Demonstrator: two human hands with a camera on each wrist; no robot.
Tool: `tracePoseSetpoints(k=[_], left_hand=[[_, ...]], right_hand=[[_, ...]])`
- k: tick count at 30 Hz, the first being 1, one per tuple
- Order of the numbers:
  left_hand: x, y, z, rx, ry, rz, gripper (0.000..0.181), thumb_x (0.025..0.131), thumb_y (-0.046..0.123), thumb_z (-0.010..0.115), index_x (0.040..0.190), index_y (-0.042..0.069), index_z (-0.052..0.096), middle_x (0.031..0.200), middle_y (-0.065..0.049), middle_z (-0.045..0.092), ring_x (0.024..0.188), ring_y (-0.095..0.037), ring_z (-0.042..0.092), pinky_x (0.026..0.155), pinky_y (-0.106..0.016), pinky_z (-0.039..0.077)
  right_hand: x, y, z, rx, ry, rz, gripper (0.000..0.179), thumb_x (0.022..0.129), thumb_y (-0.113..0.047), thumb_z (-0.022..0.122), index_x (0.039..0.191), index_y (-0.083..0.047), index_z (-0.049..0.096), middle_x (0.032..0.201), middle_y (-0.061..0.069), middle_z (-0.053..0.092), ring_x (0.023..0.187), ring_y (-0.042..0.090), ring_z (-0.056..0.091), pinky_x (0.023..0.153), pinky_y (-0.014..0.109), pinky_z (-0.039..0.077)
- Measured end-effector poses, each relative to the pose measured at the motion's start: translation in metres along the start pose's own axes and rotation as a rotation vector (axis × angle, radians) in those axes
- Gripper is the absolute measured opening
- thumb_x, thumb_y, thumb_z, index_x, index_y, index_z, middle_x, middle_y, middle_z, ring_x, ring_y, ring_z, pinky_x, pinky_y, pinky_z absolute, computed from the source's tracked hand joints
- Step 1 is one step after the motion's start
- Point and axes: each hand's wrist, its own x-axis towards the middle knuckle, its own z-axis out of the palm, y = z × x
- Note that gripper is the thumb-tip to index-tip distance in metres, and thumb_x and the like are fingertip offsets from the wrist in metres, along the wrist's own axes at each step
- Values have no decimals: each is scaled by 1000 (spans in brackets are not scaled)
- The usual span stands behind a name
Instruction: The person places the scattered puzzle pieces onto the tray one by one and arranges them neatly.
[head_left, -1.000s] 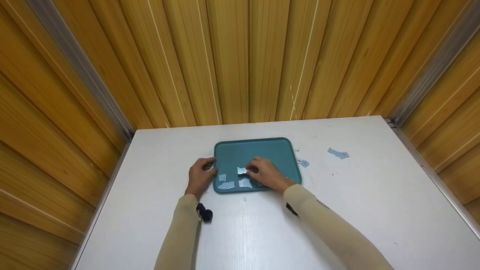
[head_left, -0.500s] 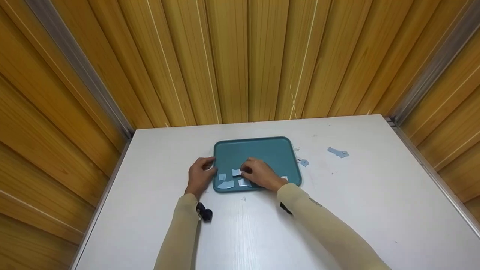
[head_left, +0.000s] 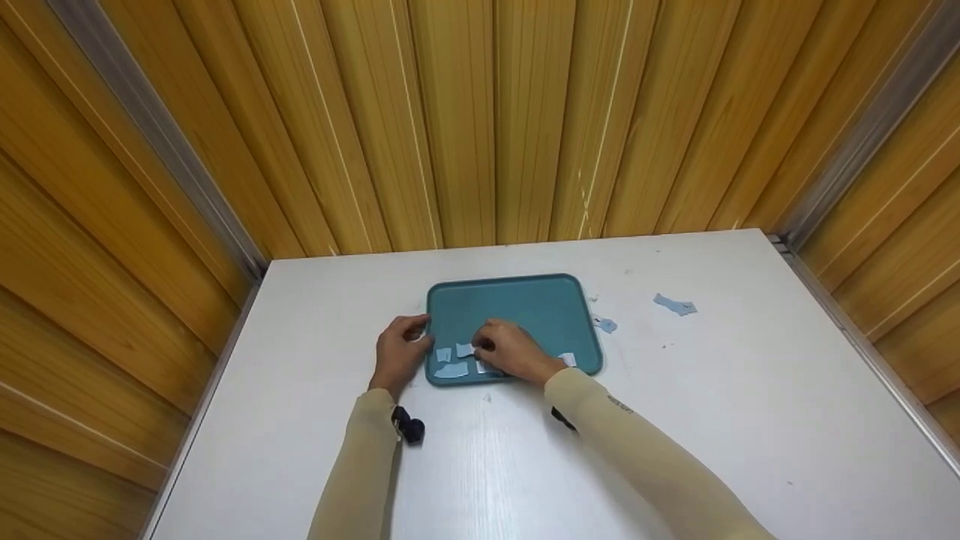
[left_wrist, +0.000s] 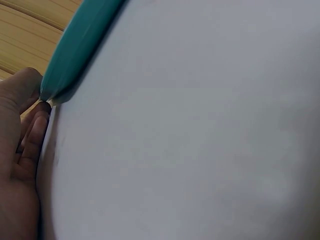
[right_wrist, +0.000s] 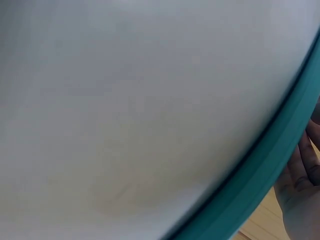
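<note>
A teal tray [head_left: 517, 300] lies on the white table with several light blue, irregular paper pieces along its near side. My left hand [head_left: 401, 349] grips the tray's left rim; in the left wrist view its thumb and fingers meet at the teal edge [left_wrist: 82, 47]. Over the tray's near left part, my right hand [head_left: 516, 352] pinches a light blue paper piece [head_left: 465, 349] between thumb and fingers. Left of that piece lies a small piece [head_left: 444, 355], with a wider one [head_left: 451, 370] in the near left corner. Another piece [head_left: 484, 367] is partly hidden under the right hand.
One more piece [head_left: 568, 360] lies in the tray near its right front corner, close to the right wrist. On the table right of the tray are a small blue scrap [head_left: 606, 325] and a longer one [head_left: 675, 304]. A wood-patterned wall [head_left: 465, 150] rises behind the table.
My right hand has moved left and slightly nearer with the pinched paper piece, bringing it beside the small piece on the left. The piece at the tray's right front is now uncovered. The left hand stays put.
</note>
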Motion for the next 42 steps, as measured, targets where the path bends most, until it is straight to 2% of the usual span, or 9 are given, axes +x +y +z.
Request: tracePoseSetpoints(k=[6,13,24,30,36,42], left_hand=[[0,2,0,-2,-2,-2,39,93,8,79,131,12,74,120,0,68,113,-21,60,102,-39,50],[1,0,0,28,8,50,39,92,6,77,131,11,75,118,-1,69,112,-21,62,101,-39,50],[-1,2,2,26,5,8,39,93,7,77,132,13,74,119,1,68,112,-20,61,101,-39,50],[-2,3,1,29,5,-4,40,93,8,78,132,13,74,119,0,68,113,-20,60,102,-39,49],[-2,3,1,25,8,-19,39,93,10,77,132,14,74,120,1,67,114,-19,60,102,-39,49],[-1,0,2,25,17,12,39,93,8,78,132,11,73,119,-2,68,112,-20,61,101,-39,50]], right_hand=[[0,0,1,-14,5,-27,15,100,-10,74,112,-2,79,107,8,67,102,24,67,92,40,57],[-1,-3,1,-32,18,-66,13,100,-8,74,110,-2,78,104,8,66,101,25,67,90,41,57],[-3,-1,0,-2,1,-25,15,100,-11,74,113,-3,78,107,6,66,103,22,66,92,39,57],[-7,2,-11,36,2,-2,19,100,-10,74,116,-2,77,111,7,66,108,24,66,96,42,56],[-10,5,-27,35,35,-16,23,99,-9,75,120,0,76,114,10,66,112,28,66,97,46,56],[-16,13,-41,16,86,-48,22,98,-5,75,118,3,75,113,13,67,110,32,66,96,49,55]])
